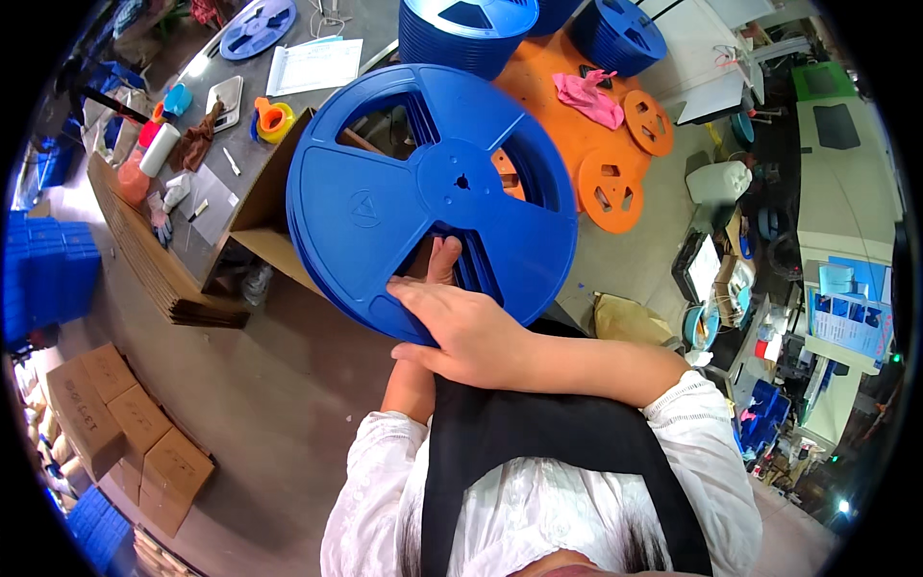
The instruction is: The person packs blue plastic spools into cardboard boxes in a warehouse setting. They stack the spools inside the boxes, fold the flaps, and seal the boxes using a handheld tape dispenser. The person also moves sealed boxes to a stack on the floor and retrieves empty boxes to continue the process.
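Note:
A stack of several blue plastic reels [375, 226] is held up in front of my body, with its flat top face tilted toward me. Across its near rim lies my right hand [471, 327], closed with fingers on the top face beside a cut-out and thumb at the edge. My left hand [443, 258] is mostly hidden by the stack. Part of it shows through the near cut-out, hooked round the reels, and its forearm passes under the rim.
Behind the stack, an orange surface [534, 82] carries orange discs [611, 190], a pink cloth [588, 99] and blue reel stacks [466, 43]. A grey table [255, 144] at left holds a scale [226, 103] and tape rolls [274, 119]. Cardboard boxes [144, 423] stand on the floor.

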A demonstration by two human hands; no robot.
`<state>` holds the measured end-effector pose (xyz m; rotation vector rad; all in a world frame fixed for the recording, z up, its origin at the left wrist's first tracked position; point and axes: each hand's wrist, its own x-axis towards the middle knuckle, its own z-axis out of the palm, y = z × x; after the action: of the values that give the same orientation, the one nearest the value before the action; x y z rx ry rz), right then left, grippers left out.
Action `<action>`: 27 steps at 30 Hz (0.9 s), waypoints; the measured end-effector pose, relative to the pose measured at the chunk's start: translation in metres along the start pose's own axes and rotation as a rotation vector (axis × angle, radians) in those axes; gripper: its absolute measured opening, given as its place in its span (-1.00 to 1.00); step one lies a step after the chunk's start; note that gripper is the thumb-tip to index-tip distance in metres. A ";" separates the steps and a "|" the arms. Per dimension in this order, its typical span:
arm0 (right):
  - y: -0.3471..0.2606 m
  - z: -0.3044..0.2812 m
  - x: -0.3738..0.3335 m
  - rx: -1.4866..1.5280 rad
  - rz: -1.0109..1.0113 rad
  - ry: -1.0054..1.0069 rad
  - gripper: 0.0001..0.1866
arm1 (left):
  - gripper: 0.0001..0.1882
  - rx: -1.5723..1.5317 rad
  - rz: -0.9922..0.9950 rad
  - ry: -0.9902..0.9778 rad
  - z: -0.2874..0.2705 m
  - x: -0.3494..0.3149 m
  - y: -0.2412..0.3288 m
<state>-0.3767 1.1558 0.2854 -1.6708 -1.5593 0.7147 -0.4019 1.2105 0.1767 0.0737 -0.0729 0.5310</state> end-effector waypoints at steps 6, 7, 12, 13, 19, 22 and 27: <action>-0.010 0.009 0.011 -0.121 -0.168 -0.142 -0.28 | -0.20 -0.026 0.002 -0.064 0.006 0.005 -0.006; -0.014 0.000 0.012 -0.128 -0.224 -0.222 -0.28 | -0.20 -0.021 -0.003 -0.054 0.005 0.002 0.000; 0.029 -0.089 -0.031 0.306 -0.097 0.180 -0.40 | -0.18 -0.098 -0.026 0.080 -0.011 -0.008 0.011; 0.038 -0.103 -0.041 0.475 0.025 0.377 -0.38 | -0.17 -0.060 0.004 0.059 -0.006 -0.007 0.019; 0.088 -0.159 -0.080 1.109 0.270 0.865 -0.48 | -0.17 -0.049 0.021 0.172 -0.023 -0.006 0.034; 0.098 -0.157 -0.081 1.209 0.284 0.859 -0.51 | -0.18 -0.104 0.054 0.171 -0.024 0.002 0.034; 0.103 -0.146 -0.059 1.169 0.339 0.833 -0.53 | -0.16 -0.173 0.104 0.022 -0.044 0.012 0.035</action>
<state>-0.2055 1.0771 0.2814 -1.0405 -0.1319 0.7249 -0.4074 1.2505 0.1355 -0.1056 -0.1019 0.6276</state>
